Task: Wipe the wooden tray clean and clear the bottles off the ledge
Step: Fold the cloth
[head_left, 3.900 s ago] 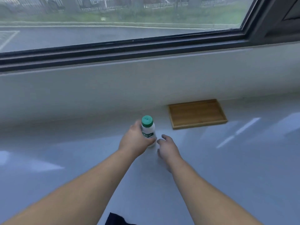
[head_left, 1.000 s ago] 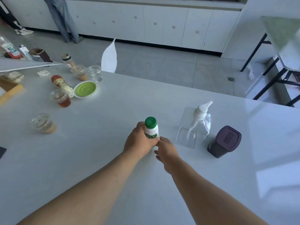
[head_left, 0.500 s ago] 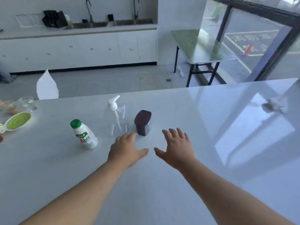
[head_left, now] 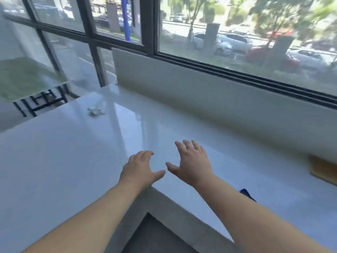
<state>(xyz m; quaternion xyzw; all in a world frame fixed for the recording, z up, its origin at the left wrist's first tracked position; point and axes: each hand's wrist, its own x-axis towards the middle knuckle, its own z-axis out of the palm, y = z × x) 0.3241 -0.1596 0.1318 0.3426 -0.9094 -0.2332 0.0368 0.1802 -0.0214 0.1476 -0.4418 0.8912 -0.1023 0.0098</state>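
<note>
Both hands are empty and hang over the inner corner of the white counter. The left hand is palm down with its fingers loosely curled and the thumb pointing to 3 o'clock. The right hand is spread wide, its fingers fanned toward 12 o'clock, and the two thumbs nearly meet.

Half a second ago the view faced the kitchen side, with the green-capped bottle, the pump dispenser and the dark jar standing just beyond the hands. Now the view has swung to the window, and none of those three is in sight. The bottle held a second ago is out of both hands.

The wooden tray shows only as a corner at 3 o'clock, cut by the frame edge, lying on the ledge against the low white wall under the window. A crumpled white tissue lies at 10 o'clock, well apart from the hands. A dark blue scrap peeks out behind the right forearm at 4 o'clock; what it is cannot be told.
</note>
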